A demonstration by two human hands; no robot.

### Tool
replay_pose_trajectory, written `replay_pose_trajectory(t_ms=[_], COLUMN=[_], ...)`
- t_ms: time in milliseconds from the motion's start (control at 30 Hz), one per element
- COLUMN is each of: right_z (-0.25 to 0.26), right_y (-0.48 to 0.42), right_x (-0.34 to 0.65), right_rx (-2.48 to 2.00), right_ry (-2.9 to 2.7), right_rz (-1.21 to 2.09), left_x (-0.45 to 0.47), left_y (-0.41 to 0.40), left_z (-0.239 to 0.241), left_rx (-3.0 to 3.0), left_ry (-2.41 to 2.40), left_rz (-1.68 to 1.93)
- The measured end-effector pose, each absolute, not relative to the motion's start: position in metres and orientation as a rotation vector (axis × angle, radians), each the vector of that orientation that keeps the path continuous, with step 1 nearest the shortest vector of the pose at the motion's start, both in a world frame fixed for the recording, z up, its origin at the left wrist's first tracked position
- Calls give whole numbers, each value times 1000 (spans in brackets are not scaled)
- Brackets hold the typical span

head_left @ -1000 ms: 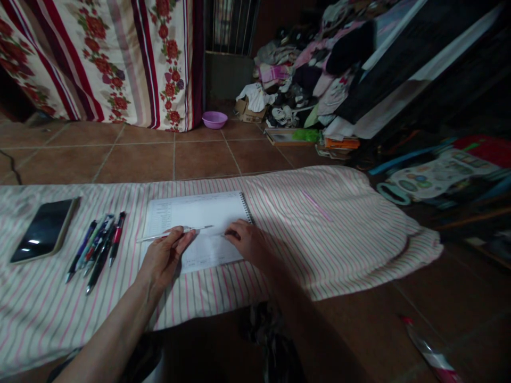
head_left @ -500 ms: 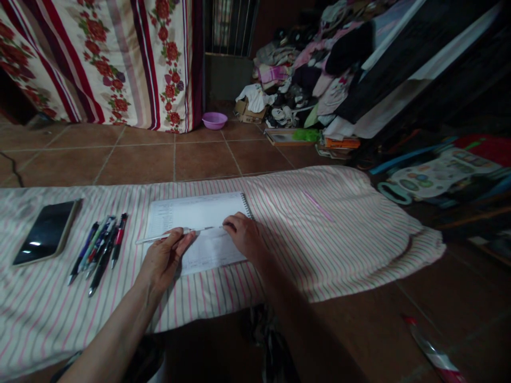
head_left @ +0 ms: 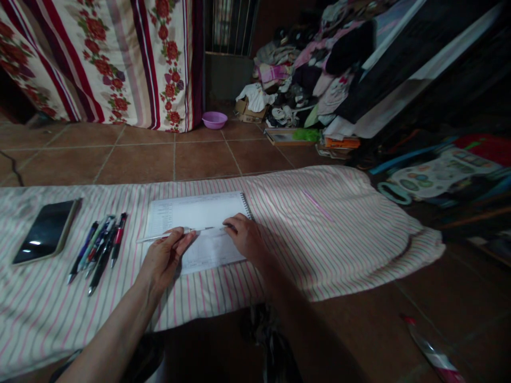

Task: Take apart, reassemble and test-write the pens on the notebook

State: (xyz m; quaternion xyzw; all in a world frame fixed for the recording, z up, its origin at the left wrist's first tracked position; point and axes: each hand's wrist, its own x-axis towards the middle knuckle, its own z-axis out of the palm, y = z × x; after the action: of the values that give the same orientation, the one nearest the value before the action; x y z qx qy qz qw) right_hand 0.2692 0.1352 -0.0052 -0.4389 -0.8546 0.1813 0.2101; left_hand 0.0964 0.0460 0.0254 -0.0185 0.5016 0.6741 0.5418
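Pen [head_left: 154,237] is gripped in my left hand [head_left: 165,258] over the notebook [head_left: 199,207]; my right hand [head_left: 244,235] is curled nearby. I can't tell what that holds.

Over the head feed I make out a home: a cream fabric curtain with red roses and maroon stripes [head_left: 138,64] hangs over brown floor tiles [head_left: 203,162], 1 round purple plastic basin [head_left: 214,121] sits near it, and multicoloured clothes [head_left: 306,78] lie in a loose heap to the right.
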Motion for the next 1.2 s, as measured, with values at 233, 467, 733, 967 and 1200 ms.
replay_pose_trajectory(t_ms=[233, 467, 733, 967, 1200], right_z=[-4, 0, -1, -2, 3], right_y=[134, 132, 131, 132, 129], right_x=[270, 274, 277, 278, 279], right_rx=[-1210, -1202, -1203, -1177, -1194], right_ry=[-2364, -2389, -2389, -2405, -2421], right_rz=[513, 529, 532, 536, 561], left_x=[97, 96, 97, 96, 96], left_y=[47, 47, 46, 47, 46], left_z=[26, 26, 25, 24, 22], left_rx=[-27, -35, -20, -15, 0], left_ry=[1204, 1207, 1195, 1199, 1199], left_rz=[1613, 1616, 1633, 1610, 1629])
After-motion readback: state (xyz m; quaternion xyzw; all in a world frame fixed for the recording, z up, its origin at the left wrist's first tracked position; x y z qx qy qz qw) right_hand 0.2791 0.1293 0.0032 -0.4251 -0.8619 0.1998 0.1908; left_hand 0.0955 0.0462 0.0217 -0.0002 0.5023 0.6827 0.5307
